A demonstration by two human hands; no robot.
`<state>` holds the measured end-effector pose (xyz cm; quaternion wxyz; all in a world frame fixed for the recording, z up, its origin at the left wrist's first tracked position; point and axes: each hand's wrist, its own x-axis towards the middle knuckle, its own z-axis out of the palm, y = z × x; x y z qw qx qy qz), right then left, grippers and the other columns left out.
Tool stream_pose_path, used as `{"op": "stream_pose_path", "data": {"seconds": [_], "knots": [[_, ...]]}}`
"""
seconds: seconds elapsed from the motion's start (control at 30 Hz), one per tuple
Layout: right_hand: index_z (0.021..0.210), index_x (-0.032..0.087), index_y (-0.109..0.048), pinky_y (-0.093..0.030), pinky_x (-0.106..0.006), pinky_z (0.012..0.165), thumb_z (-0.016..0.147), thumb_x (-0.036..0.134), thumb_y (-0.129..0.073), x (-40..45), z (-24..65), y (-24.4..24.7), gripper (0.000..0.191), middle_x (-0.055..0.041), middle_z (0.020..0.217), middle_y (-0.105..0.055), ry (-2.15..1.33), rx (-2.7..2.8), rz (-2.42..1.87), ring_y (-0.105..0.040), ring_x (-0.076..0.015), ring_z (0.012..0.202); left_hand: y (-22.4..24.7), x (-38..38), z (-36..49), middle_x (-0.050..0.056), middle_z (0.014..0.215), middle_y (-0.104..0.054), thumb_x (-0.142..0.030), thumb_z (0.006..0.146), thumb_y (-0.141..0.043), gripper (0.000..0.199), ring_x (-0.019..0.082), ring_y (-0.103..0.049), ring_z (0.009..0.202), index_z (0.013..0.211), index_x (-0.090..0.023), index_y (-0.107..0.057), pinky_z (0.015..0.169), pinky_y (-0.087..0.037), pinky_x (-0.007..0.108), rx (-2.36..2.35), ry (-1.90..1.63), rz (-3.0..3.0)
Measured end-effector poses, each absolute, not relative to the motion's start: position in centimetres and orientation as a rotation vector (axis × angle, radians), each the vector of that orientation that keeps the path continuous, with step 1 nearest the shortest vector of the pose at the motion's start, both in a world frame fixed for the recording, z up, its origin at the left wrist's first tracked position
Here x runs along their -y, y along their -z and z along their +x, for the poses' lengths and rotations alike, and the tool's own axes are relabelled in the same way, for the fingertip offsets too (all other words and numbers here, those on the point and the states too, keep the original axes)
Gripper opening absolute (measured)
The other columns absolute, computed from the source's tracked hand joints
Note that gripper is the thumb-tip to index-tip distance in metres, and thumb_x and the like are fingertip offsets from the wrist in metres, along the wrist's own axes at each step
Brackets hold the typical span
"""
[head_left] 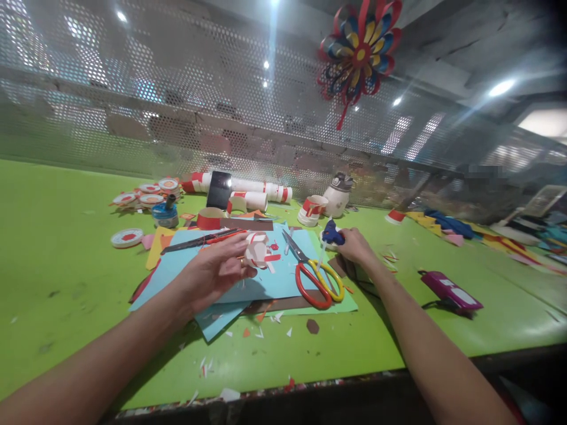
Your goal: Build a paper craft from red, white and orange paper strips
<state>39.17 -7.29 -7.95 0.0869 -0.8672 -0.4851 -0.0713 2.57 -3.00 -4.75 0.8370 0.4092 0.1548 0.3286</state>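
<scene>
My left hand (217,268) is closed on a small white paper cup piece (256,251) with red strips, held above light-blue paper sheets (270,283). Off to the right, my right hand (355,248) grips a blue glue gun (332,234), with a pale glue stick beside it and a dark cord trailing below my wrist. Between my hands lie scissors (316,277) with one red and one yellow handle, blades pointing away from me. A long dark cutting tool (190,242) rests on the paper behind my left hand.
White tubes with red bands (277,192), a black phone (220,190), round red-and-white discs (127,237) and a blue jar (165,213) stand behind. A purple box (450,292) with a cord lies right. Paper scraps litter the green table (155,354). A paper flower (361,54) hangs above.
</scene>
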Motion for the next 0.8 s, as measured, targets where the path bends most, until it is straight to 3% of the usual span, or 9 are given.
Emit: {"op": "stream_pose_path", "data": {"seconds": [0.33,0.47,0.57,0.67,0.8], "knots": [[0.110,0.009,-0.065,-0.043,-0.035,0.083,0.068,0.020,-0.062,8.2,39.3,6.6,0.043,-0.0186,0.108,-0.060,0.308,1.247,-2.353,-0.058,-0.0290,0.096,5.4,2.7,2.5,0.011,0.115,-0.065,-0.016,0.082,-0.063,0.027,0.014,-0.062,0.079,0.108,-0.016,-0.070,0.063,-0.051,0.023,-0.270,-0.697,0.907],[0.109,0.008,-0.064,-0.046,-0.039,0.081,0.069,0.023,-0.059,8.8,38.7,5.3,0.043,-0.0159,0.102,-0.066,0.252,1.161,-2.167,-0.060,-0.0282,0.092,5.5,2.6,2.5,0.013,0.117,-0.065,-0.019,0.084,-0.060,0.025,0.017,-0.064,0.081,0.107,-0.015,-0.071,0.064,-0.053,0.026,-0.320,-0.719,0.880],[0.105,0.011,-0.064,-0.050,-0.033,0.068,0.078,0.034,-0.054,9.7,36.7,4.1,0.037,-0.0104,0.089,-0.069,0.070,1.199,-1.984,-0.064,-0.0212,0.075,5.7,2.5,2.7,0.016,0.110,-0.067,-0.023,0.086,-0.058,0.027,0.021,-0.065,0.083,0.108,-0.012,-0.070,0.063,-0.053,0.028,-0.368,-0.732,0.858],[0.095,0.012,-0.065,-0.049,-0.028,0.060,0.082,0.048,-0.057,10.9,33.6,2.9,0.039,-0.0084,0.078,-0.068,-0.336,1.281,-1.586,-0.061,-0.0162,0.065,5.7,2.4,2.9,0.016,0.103,-0.069,-0.021,0.086,-0.056,0.028,0.022,-0.066,0.082,0.108,-0.011,-0.070,0.063,-0.053,0.029,-0.416,-0.748,0.829],[0.092,0.014,-0.066,-0.044,-0.024,0.056,0.088,0.053,-0.053,12.5,29.8,1.6,0.041,-0.0067,0.074,-0.066,-0.648,1.556,-1.384,-0.058,-0.0139,0.064,5.7,2.3,2.9,0.015,0.090,-0.071,-0.018,0.086,-0.054,0.026,0.021,-0.067,0.072,0.104,-0.008,-0.070,0.061,-0.053,0.029,-0.457,-0.764,0.788]]}}
